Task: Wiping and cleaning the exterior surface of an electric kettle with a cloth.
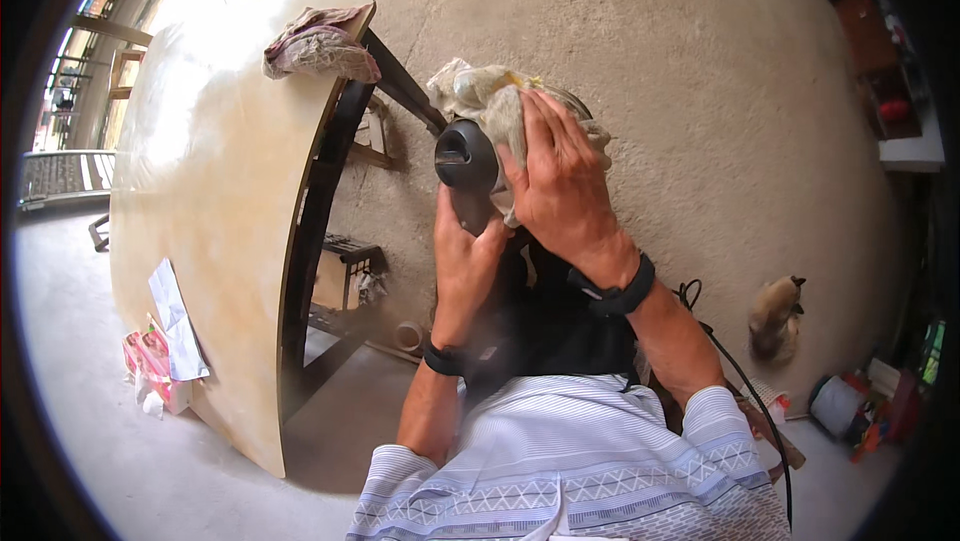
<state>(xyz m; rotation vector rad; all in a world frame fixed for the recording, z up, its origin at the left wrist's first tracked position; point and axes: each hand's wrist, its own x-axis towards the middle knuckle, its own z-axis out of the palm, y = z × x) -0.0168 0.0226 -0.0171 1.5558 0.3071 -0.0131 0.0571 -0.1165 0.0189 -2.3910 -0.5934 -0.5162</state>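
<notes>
In front of me, my left hand (pixel 466 256) is closed round the lower part of a dark grey, rounded device (pixel 466 155). Its round end has a recessed opening and tilts up toward me; I cannot make out its exact kind. My right hand (pixel 562 181) presses a crumpled, pale grey-beige cloth (pixel 490 89) against the device's right side. The fingers lie bent over the cloth, which bunches up beyond them and hides part of what lies behind. Each wrist carries a black band.
A pale wooden table (pixel 220 211) on dark legs stands at my left. On its far corner lies a rag (pixel 320 46); near its left edge are a tissue pack (pixel 150 356) and white paper (pixel 176 316). A cat (pixel 775 319) and a black cable (pixel 752 391) are at right.
</notes>
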